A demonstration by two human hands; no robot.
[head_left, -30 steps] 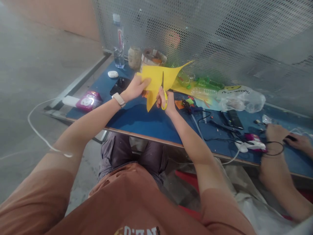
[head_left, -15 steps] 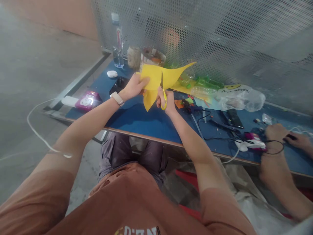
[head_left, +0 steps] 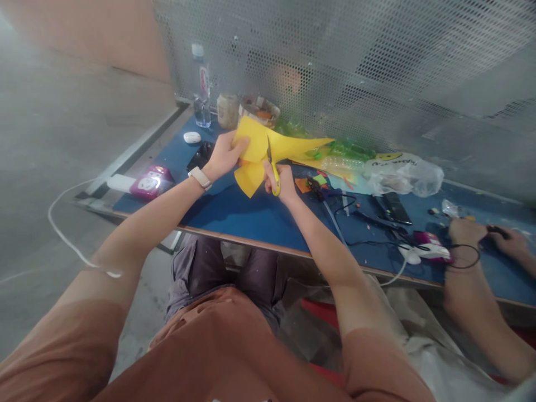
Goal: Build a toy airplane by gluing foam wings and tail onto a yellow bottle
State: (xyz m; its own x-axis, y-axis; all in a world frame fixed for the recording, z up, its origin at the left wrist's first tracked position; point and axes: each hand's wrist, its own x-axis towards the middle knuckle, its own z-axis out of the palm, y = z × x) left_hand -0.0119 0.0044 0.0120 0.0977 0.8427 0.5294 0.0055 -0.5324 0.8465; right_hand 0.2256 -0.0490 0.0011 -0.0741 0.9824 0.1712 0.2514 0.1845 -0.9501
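My left hand [head_left: 227, 153] pinches the left side of a yellow sheet [head_left: 253, 138], which looks like paper or thin card, above the blue table. Yellow-handled scissors [head_left: 275, 177] are in my right hand [head_left: 281, 183], their blades pointing up and away across the sheet at a cut. One flap of the sheet hangs down below the blades toward me, and a long pointed part stretches off to the right. Whether the blades are fully closed is hard to make out.
Behind the sheet stand a water bottle [head_left: 201, 86], a jar [head_left: 228, 111] and a round tub [head_left: 259, 110]. Green plastic bottles [head_left: 352, 151] and a plastic bag [head_left: 404, 174] lie back right. Black cables [head_left: 377, 219] cross the blue table [head_left: 226, 215]. A co-worker's hands [head_left: 469, 231] are at far right.
The sheet has tilted and its long right part has dropped lower. My right hand and the scissors have shifted slightly left and down in view, still at the cut.
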